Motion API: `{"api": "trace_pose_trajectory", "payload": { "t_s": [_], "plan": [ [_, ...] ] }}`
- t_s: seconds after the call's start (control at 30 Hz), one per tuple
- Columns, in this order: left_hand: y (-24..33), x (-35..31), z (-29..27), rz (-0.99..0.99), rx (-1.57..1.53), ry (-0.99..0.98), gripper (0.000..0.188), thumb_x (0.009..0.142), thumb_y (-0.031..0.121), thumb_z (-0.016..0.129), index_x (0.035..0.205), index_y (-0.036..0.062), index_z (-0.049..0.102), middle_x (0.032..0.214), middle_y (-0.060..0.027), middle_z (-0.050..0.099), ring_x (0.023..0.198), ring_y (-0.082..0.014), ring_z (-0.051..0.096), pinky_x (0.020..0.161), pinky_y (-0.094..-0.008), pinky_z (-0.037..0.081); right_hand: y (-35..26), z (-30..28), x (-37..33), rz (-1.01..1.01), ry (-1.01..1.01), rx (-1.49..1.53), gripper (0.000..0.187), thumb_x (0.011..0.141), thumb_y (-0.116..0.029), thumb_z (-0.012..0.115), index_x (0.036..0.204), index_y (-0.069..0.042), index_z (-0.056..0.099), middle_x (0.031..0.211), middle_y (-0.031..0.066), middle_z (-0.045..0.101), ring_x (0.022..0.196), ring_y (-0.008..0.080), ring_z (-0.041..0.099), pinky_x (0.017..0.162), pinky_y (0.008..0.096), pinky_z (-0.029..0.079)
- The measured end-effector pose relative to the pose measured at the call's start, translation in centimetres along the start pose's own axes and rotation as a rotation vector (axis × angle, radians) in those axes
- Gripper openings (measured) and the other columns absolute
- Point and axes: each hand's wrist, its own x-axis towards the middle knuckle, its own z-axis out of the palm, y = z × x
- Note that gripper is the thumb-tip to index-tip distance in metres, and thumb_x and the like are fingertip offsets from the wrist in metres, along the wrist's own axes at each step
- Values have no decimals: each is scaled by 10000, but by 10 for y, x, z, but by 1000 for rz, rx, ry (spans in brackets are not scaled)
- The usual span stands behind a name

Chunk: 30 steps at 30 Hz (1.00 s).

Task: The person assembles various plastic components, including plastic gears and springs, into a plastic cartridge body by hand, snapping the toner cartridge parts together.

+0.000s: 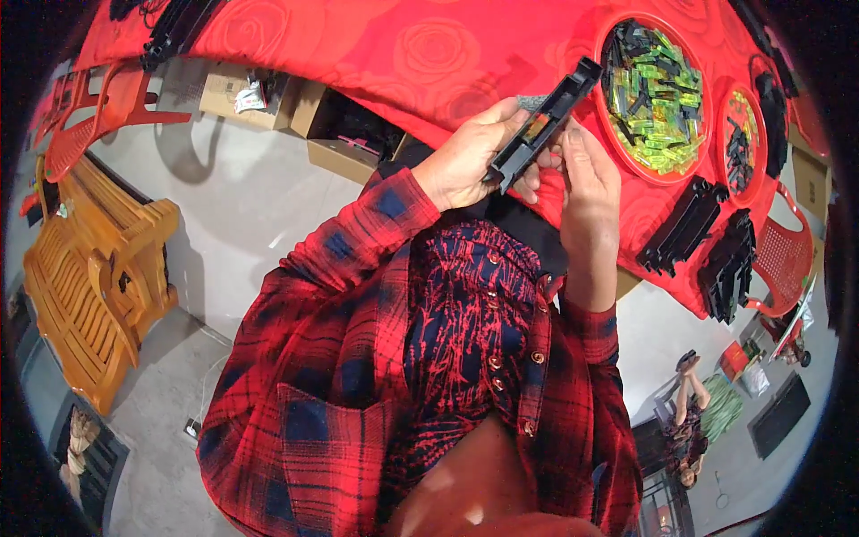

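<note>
Black casing, slanting across left grip, right grip beside.

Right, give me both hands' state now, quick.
Left hand: closed, holding the black part.
Right hand: partly curled at the black part's side; whether its grip holds anything cannot be told.

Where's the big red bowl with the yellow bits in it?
In the head view, the big red bowl is at the upper right, on the red tablecloth, just beyond the right hand, with a smaller red bowl on its right.
</note>
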Motion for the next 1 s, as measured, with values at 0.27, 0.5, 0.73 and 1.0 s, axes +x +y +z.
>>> {"api": "trace_pose_trajectory", "payload": {
  "t_s": [0.27,0.5,0.73,1.0],
  "plan": [
    [6,-1,8,31,114,-4,345,1095,247,321,1385,105,443,950,-164,681,618,-221,691,535,-355,611,-7,10,-2,-13,53,-26,345,1060,-189,446,1272,64,548,836,77,560,641,188,560,546,321,477],
    [3,-1,7,38,156,-29,395,1078,282,400,1440,125,388,891,-136,681,612,-209,682,519,-318,583,-10,10,-8,-117,155,-296,317,1069,-192,457,1217,51,597,859,48,598,734,114,558,671,263,488],
    [2,-1,6,32,164,-27,395,1061,311,453,1414,134,434,889,-125,687,616,-197,672,514,-301,550,-16,19,-13,-137,171,-325,278,1058,-173,478,1169,42,614,825,29,583,735,104,555,678,254,481],
    [0,0,4,48,158,-33,384,1049,316,488,1386,132,480,900,-102,698,625,-181,667,523,-288,545,-20,22,-16,-143,183,-393,233,1052,-135,481,1133,42,608,801,35,571,679,114,573,619,267,496]
  ]
}}
